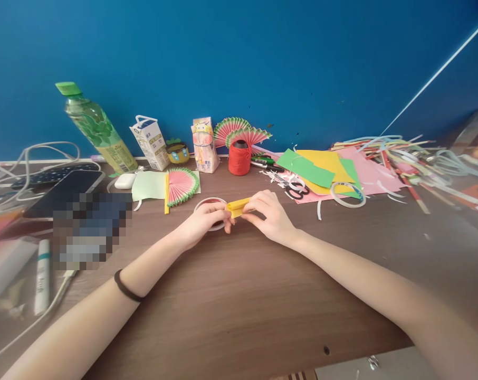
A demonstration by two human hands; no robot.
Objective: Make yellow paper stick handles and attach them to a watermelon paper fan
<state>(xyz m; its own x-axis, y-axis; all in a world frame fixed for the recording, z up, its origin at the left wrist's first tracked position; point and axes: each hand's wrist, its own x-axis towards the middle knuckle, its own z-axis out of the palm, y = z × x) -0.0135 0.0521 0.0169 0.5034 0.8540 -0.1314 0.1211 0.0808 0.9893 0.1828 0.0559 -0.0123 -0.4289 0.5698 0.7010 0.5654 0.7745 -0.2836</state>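
Both hands were at work over the middle of the desk (231,306). A small piece of folded yellow paper (238,207) was held between them, near the far side of the desk. Left hand (204,224): thumb and fingers gripped the paper's left end. Right hand (269,215): thumb and fingertips pinched its right end. The paper appeared partly rolled along its upper edge – exact number of folds could not be made out.

A ring-shaped tape roll (210,199) was partly hidden behind the left hand; contact between the two could not be judged. A dark band (127,287) circled the left forearm.

Left of the hands, a pink-and-green pleated fan (184,187) with a yellow strip along its straight edge overlapped a pale green sheet (149,186). Beyond the hands, a red spool of thread (239,161) stood upright in front of more pleated paper, near an illustrated carton (205,150).

To the right: black-handled scissors (301,192) among white scraps, a green sheet (308,168) overlapping yellow paper, and a second tape roll (348,205) – this one lying partly over the sheets.
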